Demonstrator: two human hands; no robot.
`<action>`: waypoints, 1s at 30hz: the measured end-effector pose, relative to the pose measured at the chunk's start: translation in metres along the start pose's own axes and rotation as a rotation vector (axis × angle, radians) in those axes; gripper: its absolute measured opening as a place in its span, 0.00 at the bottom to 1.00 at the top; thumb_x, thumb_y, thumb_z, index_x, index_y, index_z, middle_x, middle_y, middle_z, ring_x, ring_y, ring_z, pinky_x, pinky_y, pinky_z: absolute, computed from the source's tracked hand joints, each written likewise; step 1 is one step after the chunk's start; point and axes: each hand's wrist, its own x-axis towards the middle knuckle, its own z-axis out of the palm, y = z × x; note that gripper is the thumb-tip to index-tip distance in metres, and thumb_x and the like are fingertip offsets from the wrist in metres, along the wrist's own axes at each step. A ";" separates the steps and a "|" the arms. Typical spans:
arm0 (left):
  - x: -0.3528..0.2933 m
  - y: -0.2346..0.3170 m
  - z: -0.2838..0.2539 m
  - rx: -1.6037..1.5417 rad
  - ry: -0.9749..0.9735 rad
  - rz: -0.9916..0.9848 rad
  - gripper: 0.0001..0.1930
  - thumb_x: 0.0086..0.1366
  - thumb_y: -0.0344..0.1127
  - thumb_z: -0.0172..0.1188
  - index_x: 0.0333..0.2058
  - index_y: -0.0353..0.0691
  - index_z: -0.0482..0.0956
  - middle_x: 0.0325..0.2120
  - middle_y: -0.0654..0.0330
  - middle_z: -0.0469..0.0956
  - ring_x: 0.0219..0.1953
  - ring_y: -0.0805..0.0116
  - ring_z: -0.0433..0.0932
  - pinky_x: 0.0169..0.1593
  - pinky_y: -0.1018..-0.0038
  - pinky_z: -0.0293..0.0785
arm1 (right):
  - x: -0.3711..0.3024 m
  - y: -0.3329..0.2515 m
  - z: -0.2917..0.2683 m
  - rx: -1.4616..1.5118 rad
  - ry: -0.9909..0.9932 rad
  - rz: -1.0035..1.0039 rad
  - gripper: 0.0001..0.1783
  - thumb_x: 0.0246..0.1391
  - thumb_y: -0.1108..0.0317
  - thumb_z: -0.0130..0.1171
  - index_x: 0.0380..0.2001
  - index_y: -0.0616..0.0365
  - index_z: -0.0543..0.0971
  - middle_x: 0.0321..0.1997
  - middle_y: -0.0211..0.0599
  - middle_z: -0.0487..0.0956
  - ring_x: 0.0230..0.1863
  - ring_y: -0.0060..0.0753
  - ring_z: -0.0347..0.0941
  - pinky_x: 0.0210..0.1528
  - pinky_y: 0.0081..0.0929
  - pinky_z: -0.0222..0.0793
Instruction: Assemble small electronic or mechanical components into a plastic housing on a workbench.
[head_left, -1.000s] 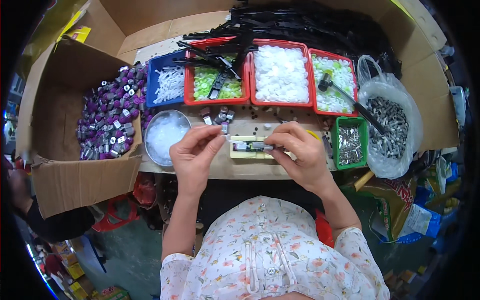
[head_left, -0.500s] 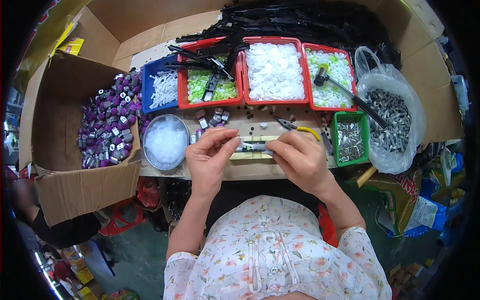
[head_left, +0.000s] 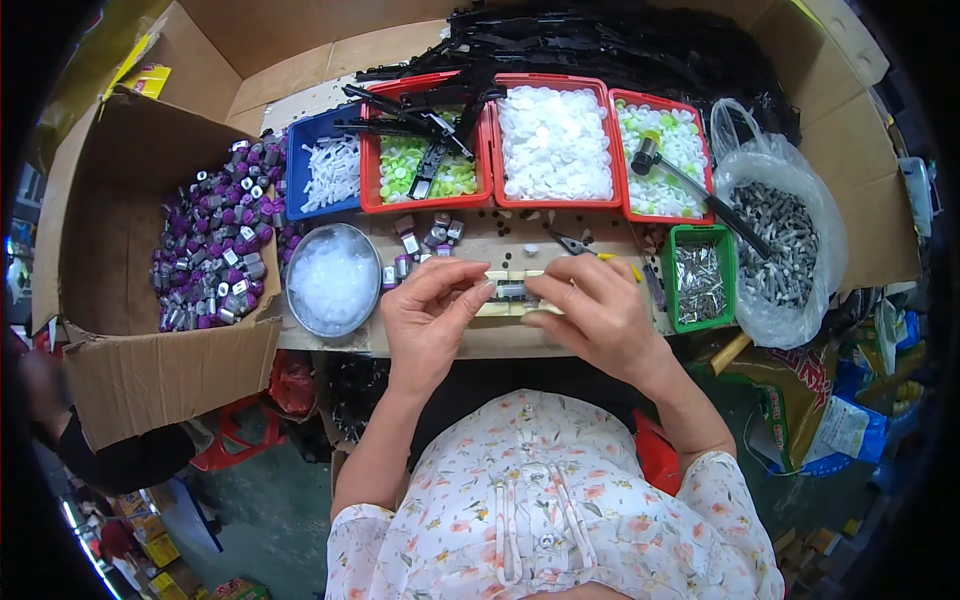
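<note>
On the brown-topped bench, a blue tray and three red trays are set in a row, and a green tray is placed at the right. In front of the row, a metal bowl, a cream block, pliers, purple-and-grey parts and scattered dark bits are found.

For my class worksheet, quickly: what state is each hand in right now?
Left hand: pinched closed by the cream block; anything held is hidden.
Right hand: fingers curled; whether closed or holding anything cannot be told.
</note>
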 end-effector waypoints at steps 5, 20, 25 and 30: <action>-0.002 -0.001 0.005 0.062 -0.044 0.068 0.11 0.57 0.18 0.67 0.40 0.32 0.84 0.38 0.59 0.79 0.37 0.77 0.77 0.41 0.83 0.74 | -0.002 0.007 -0.008 0.252 -0.102 0.159 0.18 0.47 0.61 0.70 0.40 0.57 0.81 0.39 0.36 0.77 0.41 0.39 0.75 0.42 0.35 0.66; 0.004 -0.015 0.014 0.853 -0.177 0.463 0.19 0.49 0.25 0.71 0.43 0.39 0.84 0.39 0.58 0.79 0.49 0.54 0.72 0.51 0.62 0.70 | -0.019 0.026 -0.013 0.074 -0.320 0.210 0.16 0.47 0.65 0.68 0.40 0.55 0.78 0.40 0.33 0.74 0.46 0.37 0.71 0.44 0.37 0.62; 0.003 -0.025 0.009 0.920 -0.245 0.461 0.18 0.50 0.27 0.70 0.43 0.38 0.81 0.39 0.56 0.77 0.52 0.49 0.70 0.53 0.57 0.68 | -0.018 0.026 -0.008 0.006 -0.363 0.207 0.15 0.47 0.66 0.68 0.39 0.55 0.78 0.39 0.32 0.74 0.45 0.37 0.71 0.44 0.37 0.63; 0.002 -0.030 0.007 0.911 -0.241 0.463 0.18 0.51 0.27 0.70 0.42 0.39 0.82 0.39 0.57 0.77 0.52 0.49 0.70 0.53 0.58 0.69 | -0.017 0.028 -0.006 0.035 -0.346 0.198 0.15 0.47 0.66 0.68 0.39 0.54 0.78 0.39 0.32 0.74 0.45 0.37 0.71 0.43 0.37 0.63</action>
